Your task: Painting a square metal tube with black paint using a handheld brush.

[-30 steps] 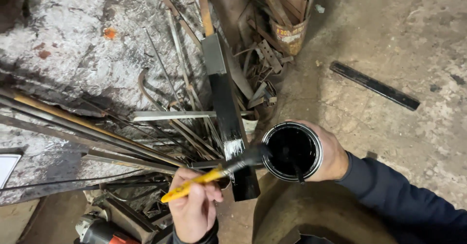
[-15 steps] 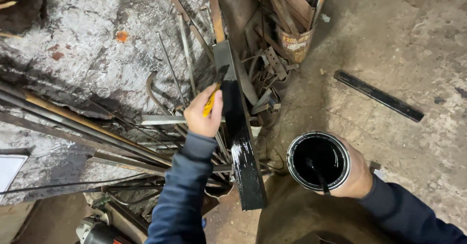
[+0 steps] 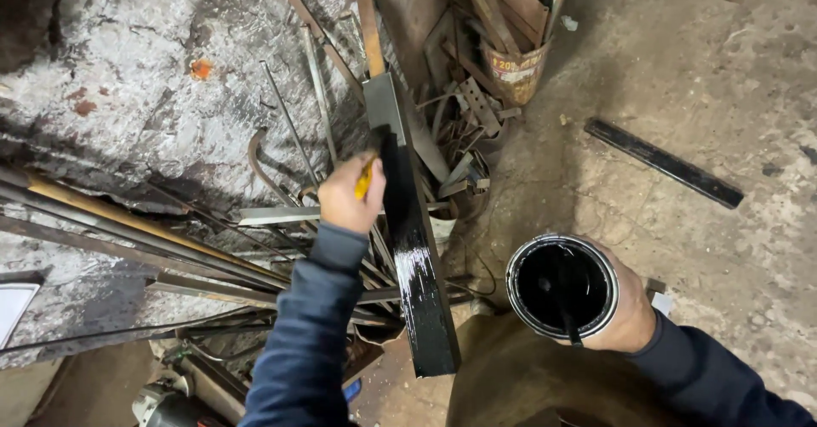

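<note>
My left hand [image 3: 347,195] grips a yellow-handled paintbrush [image 3: 366,178] and presses it against a long metal bar [image 3: 413,240] that leans up toward the wall. The bar's lower part is wet glossy black; its top end is bare grey. My right hand [image 3: 628,308] holds a round can of black paint [image 3: 562,286] from the side, low and to the right of the bar. The brush's bristles are mostly hidden behind my fingers.
Rusty rods and strips [image 3: 128,223] lie piled at the left against a rough whitewashed wall [image 3: 128,78]. Scrap metal and a worn bucket [image 3: 515,69] stand behind the bar. A black-painted flat bar [image 3: 664,163] lies on the concrete floor at the right. A power tool [image 3: 166,401] sits bottom left.
My left hand rose from the bar's lower end to its upper part, carrying the brush along it. The paint can shifted right and slightly down.
</note>
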